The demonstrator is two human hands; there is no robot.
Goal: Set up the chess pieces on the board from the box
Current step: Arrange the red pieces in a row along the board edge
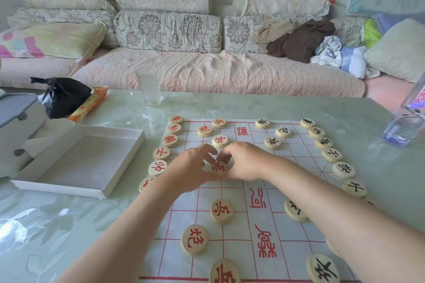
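Round pale-wood piece [219, 167], red character on top, is pinched between curled fingertips of left hand [192, 167] and right hand [245, 161], flat on board [234, 225]. Open white box [85, 161] is seen left of left hand.

Round wooden chess pieces [222, 211] laid flat on a white cloth board [232, 225] with a red grid.
Red-lettered discs [194, 239] line its left edge and left half, black-lettered discs [343, 169] its right; the middle red disc [219, 167] is gripped from both sides. A shallow white cardboard box [78, 163] lies open just left of the board.
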